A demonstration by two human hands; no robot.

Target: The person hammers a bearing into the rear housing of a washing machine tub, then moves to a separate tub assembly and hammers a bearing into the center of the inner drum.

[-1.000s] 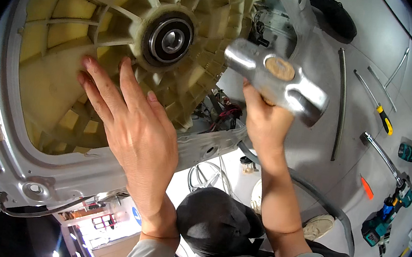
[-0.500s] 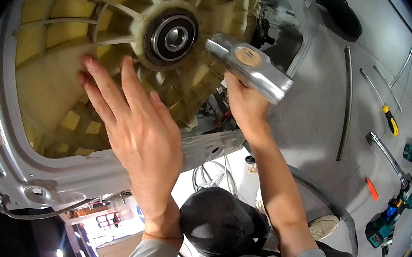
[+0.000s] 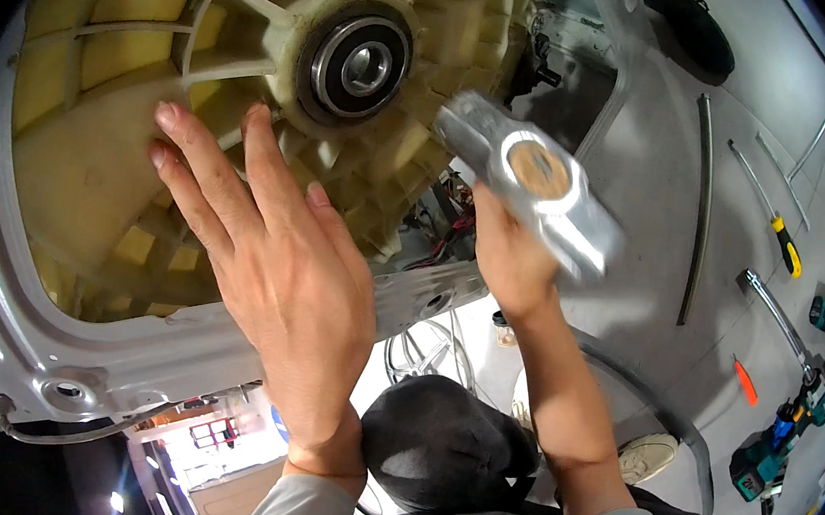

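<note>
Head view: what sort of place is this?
Probably a repair workshop: an opened machine with its bearing exposed, a hammer, and a screwdriver and power tool on the floor.

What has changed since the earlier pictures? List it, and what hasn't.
The right hand first brought the hammer leftward, nearer the bearing, then drew it back right and downward in the picture. Nothing was taken hold of or let go. Unchanged: the right hand grips the hammer; the left hand stays spread over the ribbed plastic tub; the yellow-and-black screwdriver lies on the floor.
</note>
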